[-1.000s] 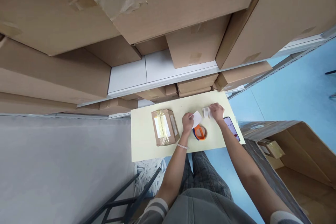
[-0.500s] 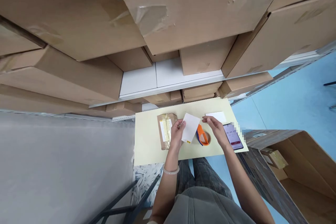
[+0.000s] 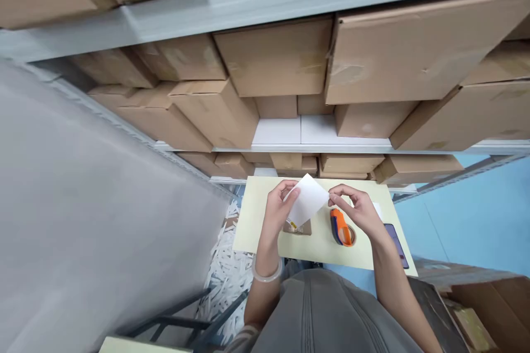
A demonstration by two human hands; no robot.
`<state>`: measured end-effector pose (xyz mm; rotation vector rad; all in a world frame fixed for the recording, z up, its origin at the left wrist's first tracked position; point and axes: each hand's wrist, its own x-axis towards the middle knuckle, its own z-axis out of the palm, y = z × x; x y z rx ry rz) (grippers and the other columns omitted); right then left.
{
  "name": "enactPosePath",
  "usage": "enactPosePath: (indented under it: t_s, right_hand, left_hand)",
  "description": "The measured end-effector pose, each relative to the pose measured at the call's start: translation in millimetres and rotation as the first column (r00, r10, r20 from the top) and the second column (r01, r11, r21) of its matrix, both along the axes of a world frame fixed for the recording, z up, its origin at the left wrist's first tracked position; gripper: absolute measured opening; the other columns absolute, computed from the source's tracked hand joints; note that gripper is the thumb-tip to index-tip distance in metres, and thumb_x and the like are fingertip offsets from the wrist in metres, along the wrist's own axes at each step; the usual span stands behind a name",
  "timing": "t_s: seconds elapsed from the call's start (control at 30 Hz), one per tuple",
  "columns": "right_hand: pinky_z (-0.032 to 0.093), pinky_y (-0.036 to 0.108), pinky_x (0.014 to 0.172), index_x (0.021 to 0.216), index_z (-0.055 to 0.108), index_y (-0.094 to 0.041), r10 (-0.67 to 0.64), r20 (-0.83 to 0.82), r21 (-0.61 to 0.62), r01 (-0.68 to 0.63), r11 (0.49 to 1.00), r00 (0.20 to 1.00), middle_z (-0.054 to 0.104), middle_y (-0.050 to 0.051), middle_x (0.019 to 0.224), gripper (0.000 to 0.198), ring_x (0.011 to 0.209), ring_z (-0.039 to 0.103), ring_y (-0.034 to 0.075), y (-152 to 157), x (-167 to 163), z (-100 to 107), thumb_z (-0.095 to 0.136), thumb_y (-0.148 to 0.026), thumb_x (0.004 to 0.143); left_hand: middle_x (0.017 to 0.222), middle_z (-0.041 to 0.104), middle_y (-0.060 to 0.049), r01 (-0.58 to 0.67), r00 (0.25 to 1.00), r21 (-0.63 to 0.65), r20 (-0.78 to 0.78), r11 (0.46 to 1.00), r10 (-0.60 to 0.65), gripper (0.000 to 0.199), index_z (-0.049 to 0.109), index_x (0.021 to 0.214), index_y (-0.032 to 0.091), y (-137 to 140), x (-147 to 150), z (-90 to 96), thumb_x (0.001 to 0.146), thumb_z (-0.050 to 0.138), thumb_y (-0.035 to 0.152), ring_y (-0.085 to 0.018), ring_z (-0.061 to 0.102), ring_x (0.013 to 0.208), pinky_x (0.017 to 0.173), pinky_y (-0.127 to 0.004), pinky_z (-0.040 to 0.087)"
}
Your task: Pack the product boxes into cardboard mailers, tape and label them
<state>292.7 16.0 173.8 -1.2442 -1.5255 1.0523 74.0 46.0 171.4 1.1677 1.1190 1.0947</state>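
A small white label sheet (image 3: pixel 308 198) with a yellow mark at its lower corner is held tilted above the table. My left hand (image 3: pixel 276 207) is closed on its left edge, thumb on top. At the right corner of the sheet, my right hand (image 3: pixel 358 207) pinches with thumb and fingertips. Partly hidden beneath the sheet and left hand lies a brown cardboard box (image 3: pixel 305 229). An orange and blue tape dispenser (image 3: pixel 339 227) with a tape roll rests on the table, just below my right hand.
The pale yellow table (image 3: pixel 254 220) also bears a phone (image 3: pixel 398 245) at its right edge and white paper (image 3: pixel 377 210) behind my right wrist. Shelves of cardboard boxes (image 3: pixel 273 58) rise beyond. Shredded paper (image 3: pixel 227 265) lies lower left; an open carton (image 3: pixel 492 309) stands lower right.
My view has tilted up and left, showing more shelving. My right hand has come over to the sheet and now pinches its right corner; the left keeps its hold.
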Motion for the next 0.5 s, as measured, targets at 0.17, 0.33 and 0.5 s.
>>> enactPosePath:
  t_s: [0.17, 0.33, 0.5]
  right_hand:
    - [0.05, 0.036, 0.084, 0.077, 0.069, -0.024, 0.131, 0.032, 0.025, -0.132, 0.991, 0.991, 0.07, 0.004, 0.079, 0.029, 0.083, 0.063, 0.022, 0, -47, 24, 0.059, -0.049, 0.089]
    - [0.049, 0.035, 0.08, 0.082, 0.07, -0.024, 0.185, 0.04, 0.045, -0.186, 0.981, 0.982, 0.07, 0.004, 0.079, 0.027, 0.08, 0.063, 0.022, -6, -87, 33, 0.059, -0.048, 0.09]
    - [0.048, 0.036, 0.081, 0.089, 0.069, -0.024, 0.213, 0.039, 0.071, -0.216, 0.974, 0.976, 0.07, 0.004, 0.082, 0.026, 0.081, 0.062, 0.022, -14, -112, 38, 0.058, -0.047, 0.091]
  left_hand:
    - [0.094, 0.072, -0.006, -0.114, 0.993, 0.074, -0.01, 0.991, 0.115, 0.028, 0.069, 0.095, 0.02, -13, -48, 13.8, 0.079, 0.073, 0.042, -0.019, 0.067, 0.085, 0.071, -0.024, 0.049]
    - [0.095, 0.072, -0.007, -0.199, 0.98, 0.097, -0.003, 0.975, 0.2, 0.028, 0.069, 0.096, 0.019, -31, -88, 16.2, 0.079, 0.073, 0.041, -0.02, 0.067, 0.085, 0.071, -0.024, 0.049]
    - [0.101, 0.072, -0.007, -0.253, 0.965, 0.141, -0.032, 0.957, 0.26, 0.025, 0.068, 0.099, 0.019, -44, -114, 18.6, 0.083, 0.068, 0.039, -0.02, 0.067, 0.091, 0.075, -0.026, 0.05]
